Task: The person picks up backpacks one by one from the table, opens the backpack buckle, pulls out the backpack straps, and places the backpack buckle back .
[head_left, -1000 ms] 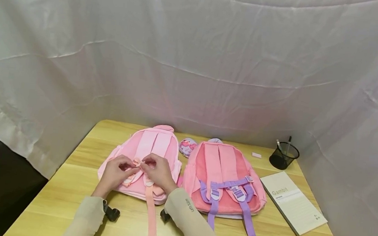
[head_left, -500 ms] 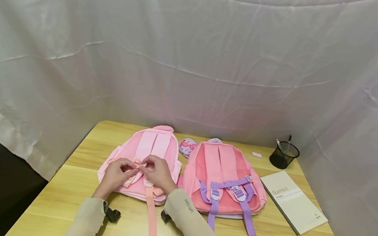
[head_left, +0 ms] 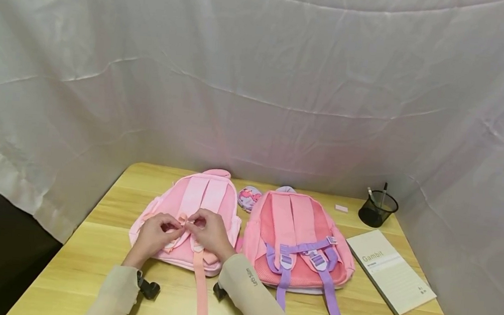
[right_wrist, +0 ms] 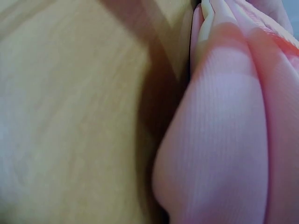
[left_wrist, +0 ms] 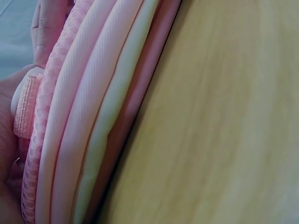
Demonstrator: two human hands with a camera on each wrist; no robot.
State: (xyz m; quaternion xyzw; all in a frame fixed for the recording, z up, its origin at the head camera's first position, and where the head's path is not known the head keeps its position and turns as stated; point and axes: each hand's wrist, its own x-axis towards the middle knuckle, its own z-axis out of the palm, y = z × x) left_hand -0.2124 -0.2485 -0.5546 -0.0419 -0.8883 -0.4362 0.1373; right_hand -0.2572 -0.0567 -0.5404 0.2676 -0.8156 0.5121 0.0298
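A light pink backpack (head_left: 178, 194) lies on the table at centre left, its shoulder straps facing up. Over its middle, my left hand (head_left: 153, 235) and right hand (head_left: 211, 230) meet, thumbs and forefingers pinching a peach webbing strap (head_left: 182, 217). A small loop of that strap stands up between the fingertips. Whether a buckle sits there is hidden by the fingers. Another peach strap (head_left: 201, 293) trails off the bag's lower edge onto the table. In the left wrist view, the bag's layered side (left_wrist: 81, 112) covers part of the left hand; in the right wrist view, pink fabric (right_wrist: 219, 130) fills the right half.
To the right lies a coral pink backpack (head_left: 269, 219) with purple straps (head_left: 331, 304). Farther right are a notebook (head_left: 390, 272), a black mesh pen cup (head_left: 374, 215) and a small white eraser-like block (head_left: 341, 208). A round patterned pouch (head_left: 247, 197) sits between the bags.
Both hands keep their pinch on the peach strap, with only tiny finger shifts. The head view tilts very slightly.
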